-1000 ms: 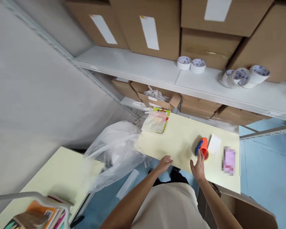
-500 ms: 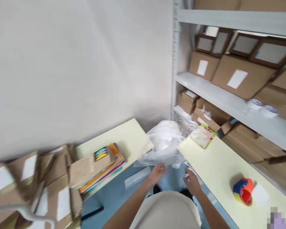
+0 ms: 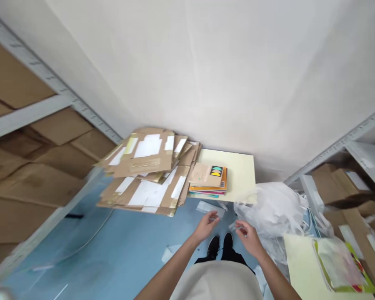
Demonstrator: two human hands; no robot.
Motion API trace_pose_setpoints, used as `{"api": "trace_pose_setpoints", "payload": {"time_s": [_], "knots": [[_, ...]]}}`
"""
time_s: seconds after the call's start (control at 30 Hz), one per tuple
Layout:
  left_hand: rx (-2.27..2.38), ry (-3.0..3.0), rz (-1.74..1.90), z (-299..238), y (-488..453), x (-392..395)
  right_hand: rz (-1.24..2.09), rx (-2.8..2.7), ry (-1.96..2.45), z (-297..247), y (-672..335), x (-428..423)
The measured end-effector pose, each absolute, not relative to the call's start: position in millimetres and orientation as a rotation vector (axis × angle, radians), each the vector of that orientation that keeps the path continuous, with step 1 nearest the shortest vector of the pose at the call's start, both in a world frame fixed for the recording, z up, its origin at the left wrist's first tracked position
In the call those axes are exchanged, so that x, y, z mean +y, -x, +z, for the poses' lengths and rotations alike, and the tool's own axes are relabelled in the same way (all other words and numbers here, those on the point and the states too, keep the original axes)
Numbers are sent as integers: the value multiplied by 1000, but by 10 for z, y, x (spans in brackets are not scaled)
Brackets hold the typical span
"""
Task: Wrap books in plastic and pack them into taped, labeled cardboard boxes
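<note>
My left hand (image 3: 206, 226) hovers in front of the pale table, its fingers loosely curled and apart, holding nothing. To its right, my right hand (image 3: 248, 236) is likewise open, with thumb and fingers spread and nothing seen in them. Nearest ahead of both is a small stack of books (image 3: 206, 177) on the pale yellow table (image 3: 240, 166); a tan cover with a green and yellow pattern lies on top. Flattened cardboard boxes (image 3: 150, 166) with white labels are piled at the table's left end. Neither hand touches any of these.
A big white plastic bag (image 3: 276, 206) bulges right of the table. Farther right, a second pale table (image 3: 295, 258) carries a green-edged packet (image 3: 340, 266). Shelving with cardboard boxes (image 3: 34, 183) stands on the left. Plastic scraps (image 3: 170, 253) lie on the blue floor (image 3: 128, 254).
My view has turned left and down, bringing the book stack and cardboard pile toward the middle. The right-hand shelves have mostly left the view. Both hands stay open before my body.
</note>
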State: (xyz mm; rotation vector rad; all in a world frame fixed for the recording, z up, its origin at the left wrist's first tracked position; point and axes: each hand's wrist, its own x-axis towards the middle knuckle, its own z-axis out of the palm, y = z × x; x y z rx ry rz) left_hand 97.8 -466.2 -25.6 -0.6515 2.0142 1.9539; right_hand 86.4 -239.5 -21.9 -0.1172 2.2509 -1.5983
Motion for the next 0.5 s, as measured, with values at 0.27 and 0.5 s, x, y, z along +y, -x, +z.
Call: {"api": "trace_pose_setpoints", "payload": {"time_s": [0.27,0.5], "knots": [[2083,1106,2004,-19,-1275,-5224,-1646,1962,252,-296,-211,-2898],[1897,1395,2102,-43,-1473,-5610,-1541,1865,421,-278,18,-3517]]}}
